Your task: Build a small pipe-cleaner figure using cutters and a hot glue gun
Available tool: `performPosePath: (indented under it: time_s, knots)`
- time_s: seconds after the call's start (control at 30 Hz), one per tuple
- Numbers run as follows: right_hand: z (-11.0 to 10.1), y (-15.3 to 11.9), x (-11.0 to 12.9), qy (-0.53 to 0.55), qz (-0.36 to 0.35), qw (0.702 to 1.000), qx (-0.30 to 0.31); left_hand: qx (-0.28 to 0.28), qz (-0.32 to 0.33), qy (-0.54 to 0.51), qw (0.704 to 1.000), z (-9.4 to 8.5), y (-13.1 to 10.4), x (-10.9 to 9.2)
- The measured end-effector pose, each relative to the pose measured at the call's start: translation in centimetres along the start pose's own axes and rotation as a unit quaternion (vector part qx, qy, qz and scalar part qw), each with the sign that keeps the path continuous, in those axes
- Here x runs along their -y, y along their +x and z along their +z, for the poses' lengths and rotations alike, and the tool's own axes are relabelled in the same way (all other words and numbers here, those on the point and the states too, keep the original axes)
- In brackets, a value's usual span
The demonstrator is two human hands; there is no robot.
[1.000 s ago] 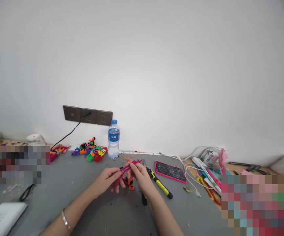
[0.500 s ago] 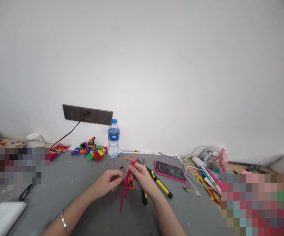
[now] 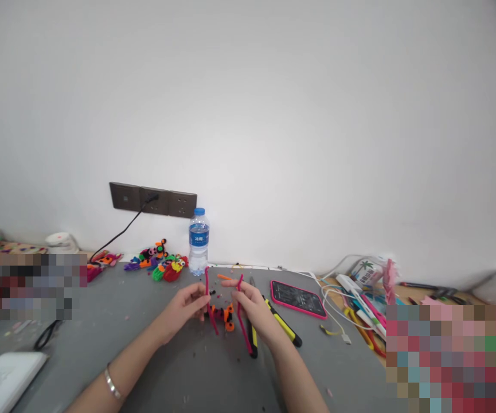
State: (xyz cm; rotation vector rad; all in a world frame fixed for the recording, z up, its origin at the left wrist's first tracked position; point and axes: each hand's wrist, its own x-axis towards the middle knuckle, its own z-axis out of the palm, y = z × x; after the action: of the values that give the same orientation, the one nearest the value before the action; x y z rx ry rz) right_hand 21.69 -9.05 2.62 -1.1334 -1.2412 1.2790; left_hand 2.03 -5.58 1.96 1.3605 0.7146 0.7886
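Currently, the bare left hand (image 3: 190, 307) and the bare right hand (image 3: 248, 304) are both pinching

The left thumb and fingers are gripping a slim, fuzzy magenta stem (image 3: 212, 316); the right thumb and fingers are gripping another slim, fuzzy magenta stem (image 3: 242, 322), bent along its length. The 2 stems are standing steeply, near each other without touching. On the clear plastic bottle with a blue cap (image 3: 198, 258), a blue wraparound label (image 3: 198, 236) is carrying white Chinese characters, apparently 冰露. At right, a white packet (image 3: 366, 272) is displaying a green palm tree beside characters too small to read. The black phone in a pink case (image 3: 298, 299) is showing illegible screen detail. Underneath, a matte gray tabletop (image 3: 144, 367) is bearing scattered tiny scraps, and an orange-and-black fuzzy figure (image 3: 229, 318) is lying between the hands. Behind, a plain white wall (image 3: 273, 143) is holding 3 dark brown socket plates (image 3: 125, 198); a black plug (image 3: 152, 198) is occupying the middle plate.
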Motion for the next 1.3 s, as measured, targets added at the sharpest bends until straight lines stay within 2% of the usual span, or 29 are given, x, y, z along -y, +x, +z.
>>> performPosePath:
  time_s: [0.13,0.23,0.33,0.43,0.5,0.6,0.7,0.77,0.87,1.0,1.17,1.23,1.3]
  knots:
    - [-1.5,0.9,-1.7,-0.119,-0.032,0.99,-0.075,-0.074,-0.005,-0.053,0.996,-0.5,0.2,-0.1]
    - [-2.4,1.3,-3.2,-0.204,-0.072,0.965,-0.149,-0.117,-0.004,-0.078,0.99,-0.6,0.4,-0.1]
    - [-2.8,1.4,-3.9,-0.274,-0.086,0.933,-0.219,-0.137,-0.005,-0.09,0.986,-0.6,0.5,-0.1]
    - [-2.5,1.2,-3.5,-0.297,-0.098,0.917,-0.248,-0.135,-0.006,-0.106,0.985,-0.6,0.5,-0.2]
    - [-1.9,0.9,-2.6,-0.281,-0.125,0.924,-0.226,-0.131,-0.016,-0.111,0.985,-0.5,0.5,-0.3]
    - [-0.3,0.3,-0.9,-0.221,-0.168,0.951,-0.137,-0.116,-0.023,-0.083,0.989,-0.2,0.3,-0.3]
    - [1.3,-0.5,0.4,-0.163,-0.182,0.968,-0.047,-0.097,-0.003,0.009,0.995,0.2,0.2,-0.1]
    - [2.0,-0.7,0.5,-0.154,-0.188,0.97,-0.019,-0.084,0.021,0.073,0.994,0.4,0.2,0.1]
    - [2.3,-0.5,-0.1,-0.161,-0.184,0.969,-0.028,-0.076,0.036,0.106,0.991,0.4,0.3,0.3]
    - [2.0,0.1,-0.9,-0.103,-0.169,0.978,-0.057,-0.076,0.018,0.066,0.995,0.3,0.4,0.4]
    - [1.9,0.2,-0.5,-0.033,-0.169,0.981,-0.084,0.008,-0.02,0.016,1.0,0.6,0.3,0.5]
    - [2.0,0.1,-0.3,-0.019,-0.165,0.981,-0.097,0.007,-0.032,-0.011,0.999,0.8,0.1,0.4]
    - [2.0,0.1,-0.3,-0.008,-0.16,0.982,-0.101,-0.023,-0.039,-0.054,0.997,0.9,0.0,0.1]
